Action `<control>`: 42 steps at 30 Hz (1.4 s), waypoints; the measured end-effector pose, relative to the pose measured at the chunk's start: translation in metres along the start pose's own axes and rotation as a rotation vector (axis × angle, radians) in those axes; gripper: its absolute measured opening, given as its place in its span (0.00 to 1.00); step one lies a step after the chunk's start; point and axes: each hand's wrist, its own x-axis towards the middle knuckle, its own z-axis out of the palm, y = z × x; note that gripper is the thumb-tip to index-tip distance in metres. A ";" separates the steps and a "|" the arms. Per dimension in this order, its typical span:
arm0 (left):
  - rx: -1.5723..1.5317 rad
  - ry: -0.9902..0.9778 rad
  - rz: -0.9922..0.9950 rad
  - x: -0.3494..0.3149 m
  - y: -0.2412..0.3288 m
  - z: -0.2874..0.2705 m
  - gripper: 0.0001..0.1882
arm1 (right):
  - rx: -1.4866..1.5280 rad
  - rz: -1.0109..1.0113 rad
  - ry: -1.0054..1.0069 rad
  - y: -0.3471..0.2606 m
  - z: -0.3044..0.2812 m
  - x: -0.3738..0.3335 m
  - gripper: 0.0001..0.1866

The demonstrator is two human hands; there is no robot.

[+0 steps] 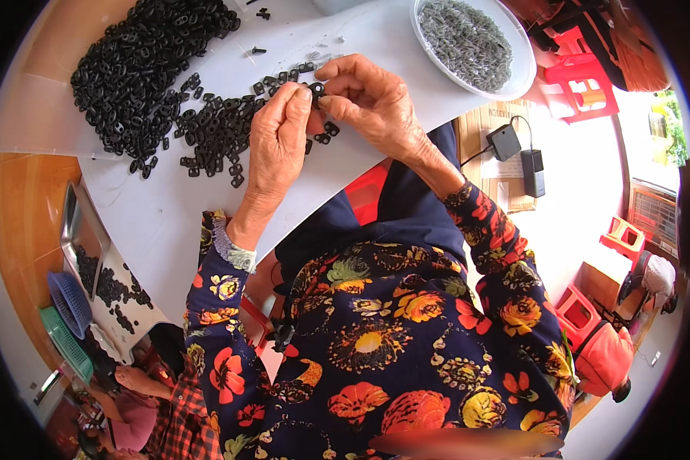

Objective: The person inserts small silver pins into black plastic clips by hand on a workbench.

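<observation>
White-covered worktop [161, 207], black plastic links heaped [142, 61] at far left, within reach. Small black link [317, 90] pinched between left hand [277, 138] and right hand [368, 100] fingertips, both narrowed on it, raised over scattered loose links [222, 130]. White bowl [525, 65] of grey parts at far right.

Place: you sit in a small hand-assembly workshop.
Worktop: a white table [153, 222] bears a big heap of small black parts [142, 69].
Sorting: a white bowl [523, 73] holds grey pieces; a metal tray [75, 222] holds more black ones.
Company: another person [149, 399] works at your left.
Seating: red plastic stools [583, 77] stand about.
</observation>
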 end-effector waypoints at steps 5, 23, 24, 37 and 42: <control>0.064 -0.046 0.043 0.003 0.003 -0.005 0.14 | -0.017 -0.003 0.006 -0.002 0.002 0.001 0.14; 0.060 -0.036 0.002 0.007 -0.005 -0.006 0.14 | -0.156 -0.003 -0.013 -0.003 0.005 0.003 0.14; 0.063 -0.049 0.011 0.006 -0.005 -0.007 0.13 | 0.046 0.030 -0.001 -0.003 0.005 0.003 0.14; 0.070 -0.052 0.105 0.004 -0.007 -0.006 0.13 | -0.070 0.059 -0.038 -0.003 0.002 0.004 0.15; 0.033 0.006 0.080 0.007 -0.013 -0.004 0.13 | -0.233 0.036 -0.050 -0.004 0.004 0.004 0.20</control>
